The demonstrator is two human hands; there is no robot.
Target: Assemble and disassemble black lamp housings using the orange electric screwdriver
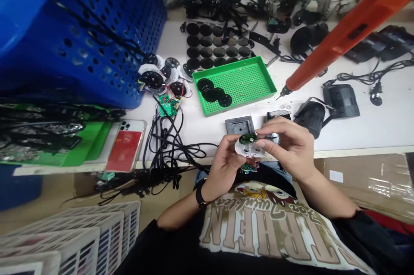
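Observation:
Just above my lap, at the table's front edge, my left hand [226, 160] is closed around a white round-edged assembly [249, 151] with wires and a bit of circuit board hanging below. A shiny dark disc [247, 139] lies against the top of the assembly, with a small bright spot beside it. The thumb and fingers of my right hand [284, 143] pinch at the right edge of this disc; the exact contact is partly hidden. Behind my hands lies a black square housing [239, 126]. A black-rimmed housing [278, 115] stands partly behind my right fingers.
A green perforated tray [234, 109] holds several black discs and small screws. An orange electric screwdriver [336, 35] hangs from the upper right. Black cables [161, 137], a phone [124, 150] and a blue basket [97, 16] occupy the left. Black lamp housings [341, 100] lie right.

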